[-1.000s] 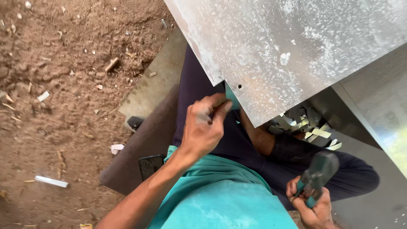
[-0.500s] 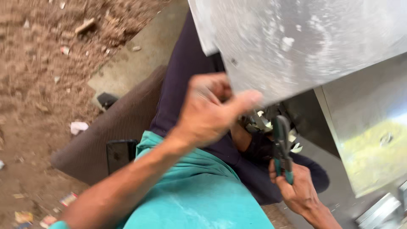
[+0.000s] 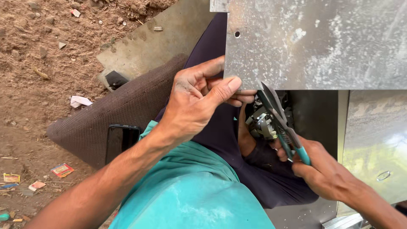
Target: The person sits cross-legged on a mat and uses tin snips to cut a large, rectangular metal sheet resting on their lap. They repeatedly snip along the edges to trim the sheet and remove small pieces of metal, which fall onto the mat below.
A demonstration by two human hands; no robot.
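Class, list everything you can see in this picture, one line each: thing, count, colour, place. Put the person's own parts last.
metal sheet: one, grey with pale smears, top right, a small hole near its left corner
tin snips: one, dark blades, teal handles, blade tips at the sheet's lower edge
second metal panel: one, shiny grey, right, below the sheet
mesh seat: one, brown, left of centre
phone: one, black, lying on the seat
flat slab: one, grey, on the ground behind the seat
paper scraps: several, mixed colours, on the brown dirt at left
left hand: pinching the sheet's lower edge
right hand: gripping the snips' handles
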